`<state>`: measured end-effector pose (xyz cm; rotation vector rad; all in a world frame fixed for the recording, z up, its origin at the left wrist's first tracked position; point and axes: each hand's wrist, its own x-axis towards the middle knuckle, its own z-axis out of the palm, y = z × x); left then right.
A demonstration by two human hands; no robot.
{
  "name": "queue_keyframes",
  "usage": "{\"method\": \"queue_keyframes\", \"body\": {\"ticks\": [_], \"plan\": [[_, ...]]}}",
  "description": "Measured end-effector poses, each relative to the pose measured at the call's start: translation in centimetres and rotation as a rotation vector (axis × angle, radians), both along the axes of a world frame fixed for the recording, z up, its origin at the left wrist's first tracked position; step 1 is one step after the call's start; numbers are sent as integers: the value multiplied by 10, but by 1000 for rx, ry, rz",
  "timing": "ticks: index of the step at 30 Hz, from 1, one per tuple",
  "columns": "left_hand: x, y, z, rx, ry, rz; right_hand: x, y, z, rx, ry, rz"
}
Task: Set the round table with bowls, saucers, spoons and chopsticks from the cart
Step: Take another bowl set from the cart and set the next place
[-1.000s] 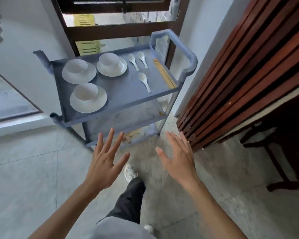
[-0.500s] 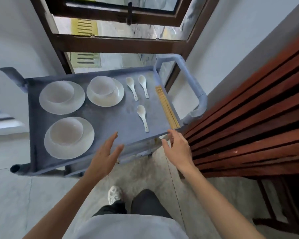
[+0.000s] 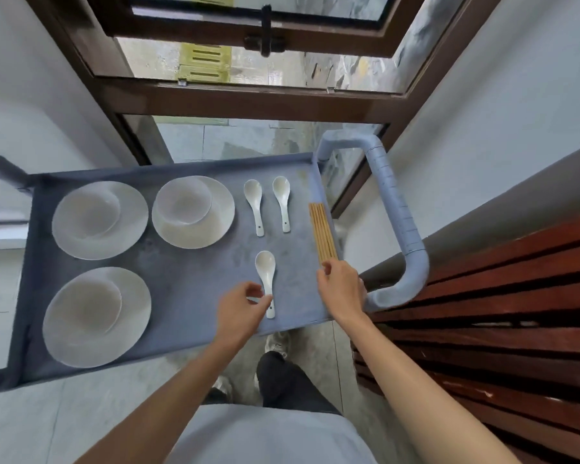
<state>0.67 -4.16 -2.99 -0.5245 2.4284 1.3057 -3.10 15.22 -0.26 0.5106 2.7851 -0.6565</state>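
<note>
Spoon lies on the cart, left hand pinching its slick ceramic handle — light, brittle. Right hand closes on the stiff chopsticks at their near ends.

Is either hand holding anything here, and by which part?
The left hand pinches the nearest spoon at its handle end. The right hand touches the near ends of the chopsticks; a grip cannot be told.
</note>
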Motion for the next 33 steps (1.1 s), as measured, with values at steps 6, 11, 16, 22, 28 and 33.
{"method": "queue_keyframes", "body": {"ticks": [6, 11, 16, 22, 28, 33], "plan": [[-13, 19, -12, -39, -60, 94, -19, 16, -12, 48, 12, 90], [-19, 27, -17, -13, -97, 133, -29, 13, -17, 122, -30, 131], [-25, 26, -21, 51, -135, 164, -41, 1, -16, 161, -138, 100], [-24, 21, -17, 134, -53, 190, -61, -14, -20, 237, -211, 229], [-18, 0, -6, 310, -55, 314, -59, -1, -13, 16, -189, 144], [-24, -23, 21, 440, -27, 331, -41, -8, 10, -599, -177, -116]]}}
